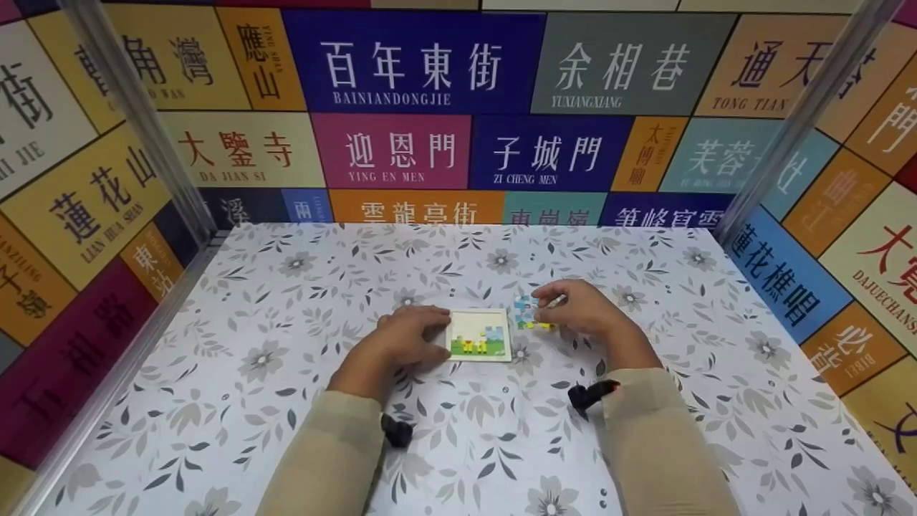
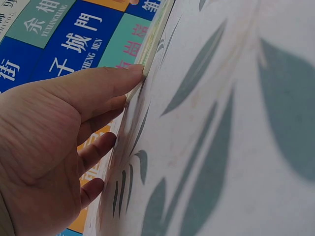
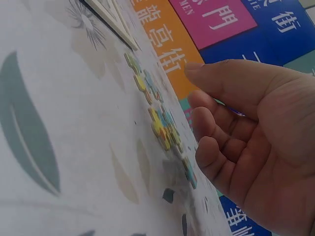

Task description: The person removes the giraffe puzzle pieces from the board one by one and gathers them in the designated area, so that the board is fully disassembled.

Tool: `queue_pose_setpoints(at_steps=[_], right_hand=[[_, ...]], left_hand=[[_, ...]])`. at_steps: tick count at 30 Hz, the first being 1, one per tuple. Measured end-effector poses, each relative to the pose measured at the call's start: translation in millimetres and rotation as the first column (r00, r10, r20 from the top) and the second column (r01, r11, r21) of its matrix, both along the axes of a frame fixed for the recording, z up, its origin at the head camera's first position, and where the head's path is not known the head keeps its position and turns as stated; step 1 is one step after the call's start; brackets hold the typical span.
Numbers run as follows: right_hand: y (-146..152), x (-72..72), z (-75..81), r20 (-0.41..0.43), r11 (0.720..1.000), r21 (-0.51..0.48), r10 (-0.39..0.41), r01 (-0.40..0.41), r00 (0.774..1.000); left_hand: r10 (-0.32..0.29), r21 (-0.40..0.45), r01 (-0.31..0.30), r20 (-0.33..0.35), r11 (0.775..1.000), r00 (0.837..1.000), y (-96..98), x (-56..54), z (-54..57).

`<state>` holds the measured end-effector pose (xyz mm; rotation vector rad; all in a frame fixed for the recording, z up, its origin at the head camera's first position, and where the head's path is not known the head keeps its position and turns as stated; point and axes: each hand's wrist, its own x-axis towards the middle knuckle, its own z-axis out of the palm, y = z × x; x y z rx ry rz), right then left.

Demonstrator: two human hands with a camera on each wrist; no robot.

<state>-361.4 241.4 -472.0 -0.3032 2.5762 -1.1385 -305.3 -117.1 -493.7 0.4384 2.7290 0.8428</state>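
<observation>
A small puzzle tray [image 1: 511, 337] with a pale raised border lies on the table, part of its picture filled in with green, yellow and blue pieces. At its left side rests my left hand [image 1: 410, 335], the thumb near the lower corner and the fingers near the upper one. In the left wrist view the thumb tip of the left hand [image 2: 49, 128] touches the tray's edge. Loose puzzle pieces [image 1: 526, 311] in blue, yellow and green lie right of the tray. Over them hovers my right hand [image 1: 577, 308]; the right wrist view shows nothing between thumb and fingers.
The table is covered by a white cloth [image 1: 315, 430] with grey flowers and leaves. Behind it stands a wall of coloured panels [image 1: 415, 61] with Chinese lettering. Clear upright posts [image 1: 154, 118] rise at the back corners. Dark wrist cameras [image 1: 396, 430] sit at both sleeves.
</observation>
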Motion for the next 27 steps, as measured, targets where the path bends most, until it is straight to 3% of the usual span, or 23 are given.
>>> queue_pose_setpoints(at_steps=[19,27], right_hand=[[-64.1,18.4,4.4,-0.085,0.985,-0.014,0.172,-0.174,0.981],[-70.5,19.0,0.1,-0.030,0.983,0.027,0.182,-0.181,0.983]], left_hand=[[-0.015,-0.032,0.014,-0.030,0.999,0.999,1.1,-0.3,1.2],[-0.002,-0.023,0.002,-0.007,1.000,1.000,2.0,-1.4,1.4]])
